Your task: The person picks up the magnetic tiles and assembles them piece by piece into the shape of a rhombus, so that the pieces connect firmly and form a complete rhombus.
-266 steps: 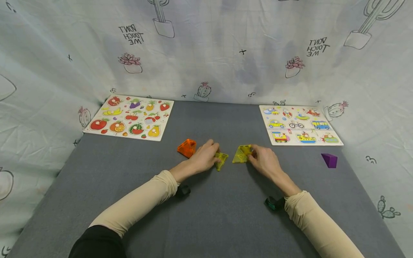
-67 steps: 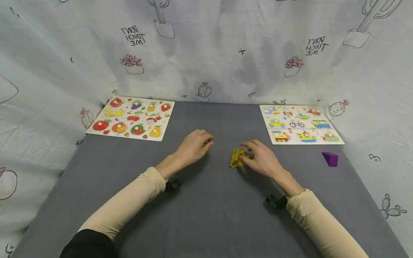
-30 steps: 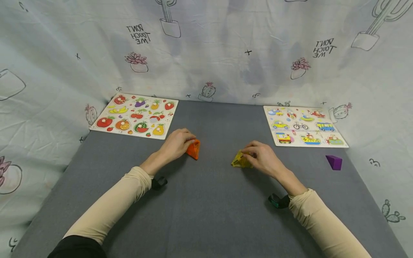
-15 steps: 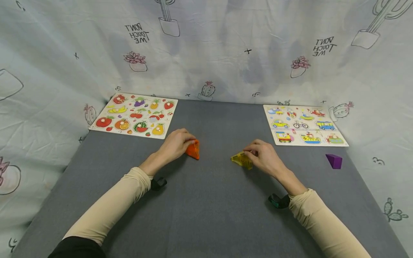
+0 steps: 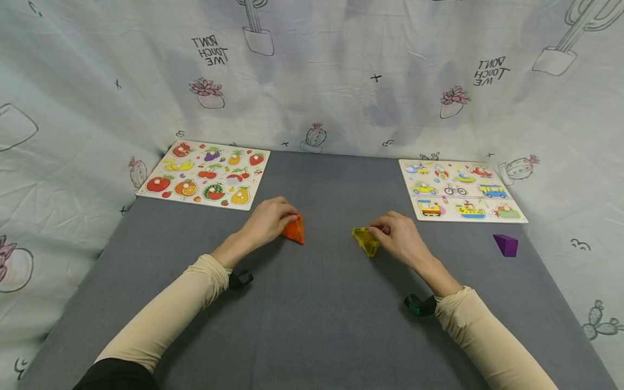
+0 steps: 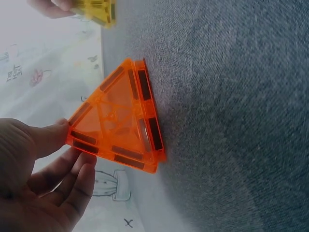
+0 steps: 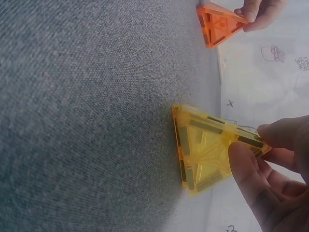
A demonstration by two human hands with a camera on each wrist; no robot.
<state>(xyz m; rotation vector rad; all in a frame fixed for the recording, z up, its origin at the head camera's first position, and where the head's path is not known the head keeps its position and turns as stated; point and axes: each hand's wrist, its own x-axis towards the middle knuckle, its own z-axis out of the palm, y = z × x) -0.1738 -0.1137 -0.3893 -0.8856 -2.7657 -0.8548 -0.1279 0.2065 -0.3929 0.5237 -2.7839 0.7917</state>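
My left hand (image 5: 270, 221) pinches the top corner of an orange translucent magnetic-tile pyramid (image 6: 113, 116), whose base rests on or close to the grey cloth. Dark magnet strips show along its edges. To the right, my right hand (image 5: 397, 236) holds a yellow translucent magnetic-tile pyramid (image 7: 203, 150) by its tip, thumb and forefinger on it. In the right wrist view the yellow base meets the grey cloth or sits just over it. A gap of bare cloth separates the two pyramids. The far faces of both are hidden.
A fruit puzzle board (image 5: 205, 174) lies back left and a vehicle puzzle board (image 5: 460, 190) back right. A purple wedge block (image 5: 506, 245) stands near the right edge of the grey table (image 5: 312, 325). Behind hangs a printed white curtain (image 5: 341, 65).
Earlier the hands handled yellow tiles near an orange piece; since then the left hand has taken hold of the orange pyramid. Lately the right hand has turned the yellow pyramid slightly.
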